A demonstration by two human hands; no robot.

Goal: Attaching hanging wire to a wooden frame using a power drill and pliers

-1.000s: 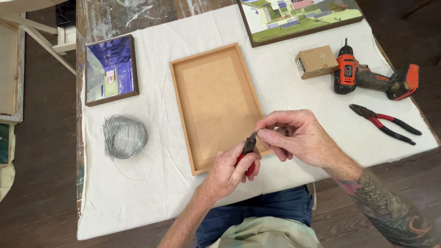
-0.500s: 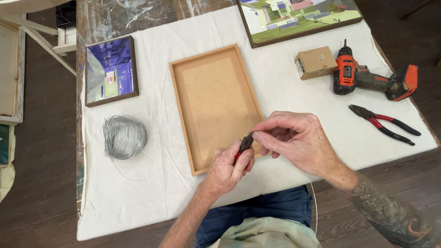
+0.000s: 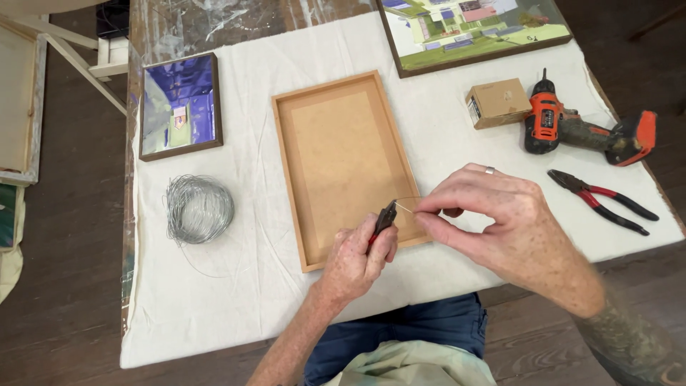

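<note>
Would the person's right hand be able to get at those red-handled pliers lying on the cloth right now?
Probably yes: the red-handled pliers lie in the open just beyond the right hand, nothing between them. But its fingers are pinching a thin wire, so it would have to let go.

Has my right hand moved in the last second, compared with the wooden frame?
Yes. The right hand has shifted slightly rightward, away from the wooden frame, pinching the wire.

One package shows: a small cardboard box (image 3: 498, 102), plain brown and oblong, lying on the white cloth over the tabletop (image 3: 214, 300) toward the far right. Its short end facing left carries a white label (image 3: 473, 109) with dark print too small to make out. The box lies just beside an orange and black cordless drill (image 3: 582, 127), to the drill's left, and just below the framed painting (image 3: 471, 28) at the far edge.
</note>
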